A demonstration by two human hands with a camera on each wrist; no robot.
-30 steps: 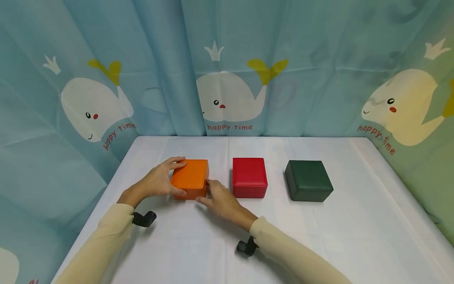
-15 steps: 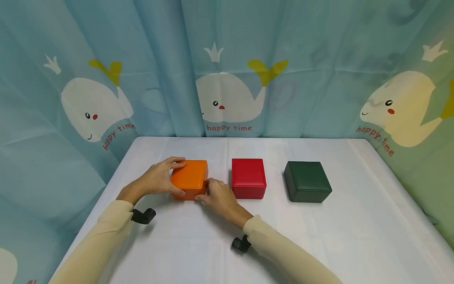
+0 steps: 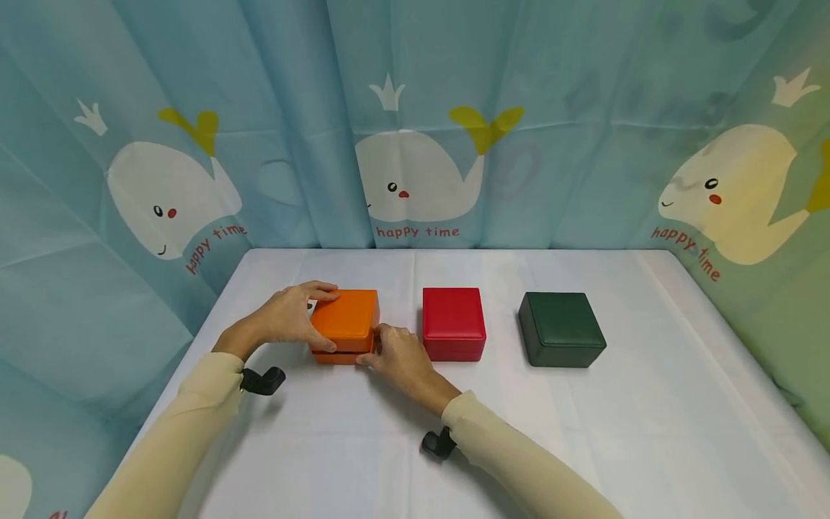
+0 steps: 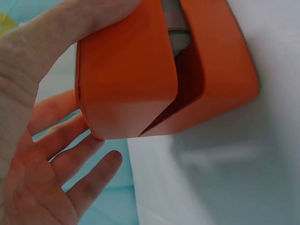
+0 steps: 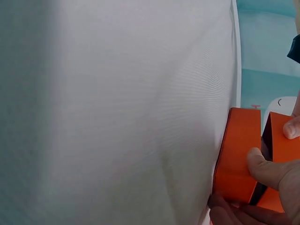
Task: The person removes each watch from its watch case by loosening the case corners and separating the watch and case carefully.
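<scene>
Orange hinged box (image 3: pixel 346 326) at 9 o'clock of the red box (image 3: pixel 454 324), lid just cracked open. Left hand (image 3: pixel 285 317) gripping the lid, right hand (image 3: pixel 398 358) pinching the base; better to lift slowly, base pressed flat on white tablecloth (image 3: pixel 551 432).

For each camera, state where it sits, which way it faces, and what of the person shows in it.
Head: worn on the head, looks forward and down at the table; both sleeved arms show, left hand and right hand on the orange box.
Left wrist: beside the left hand, faces the box's gaping lid.
Right wrist: low over the tablecloth, right hand on the box.
All three share the orange box.
</scene>
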